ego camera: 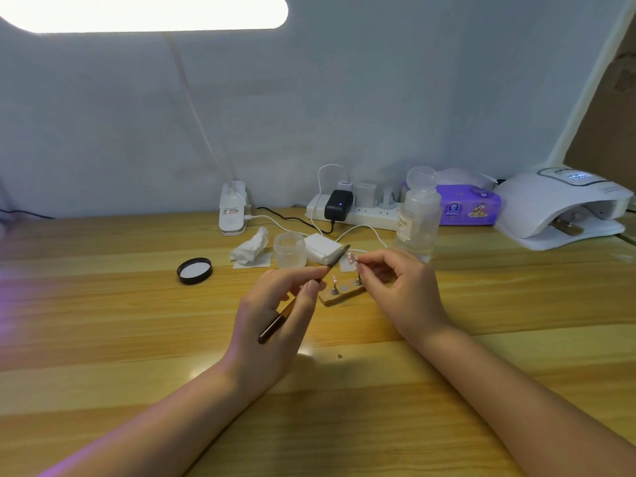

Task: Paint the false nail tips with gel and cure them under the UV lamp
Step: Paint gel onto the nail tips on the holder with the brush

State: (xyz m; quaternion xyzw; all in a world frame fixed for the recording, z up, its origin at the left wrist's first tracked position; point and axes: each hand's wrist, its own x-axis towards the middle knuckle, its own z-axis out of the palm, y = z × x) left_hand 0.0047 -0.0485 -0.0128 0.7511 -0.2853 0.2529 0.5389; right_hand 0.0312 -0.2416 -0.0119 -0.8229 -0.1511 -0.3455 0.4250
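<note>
One pink nail tip (351, 259) sits pinched betw. thumb & forefinger of the right hand (395, 287), raised above the wooden stand (339, 295). Left hand (275, 318) grips a gel brush (303, 294), bristles just left of the right fingertips (361, 266), near the tip. Second tip (334, 279) on a stand peg, below the fingers. Open jar (289, 249) beyond left fingers; UV lamp (564, 208) far right on wooden table (103, 321).
</note>
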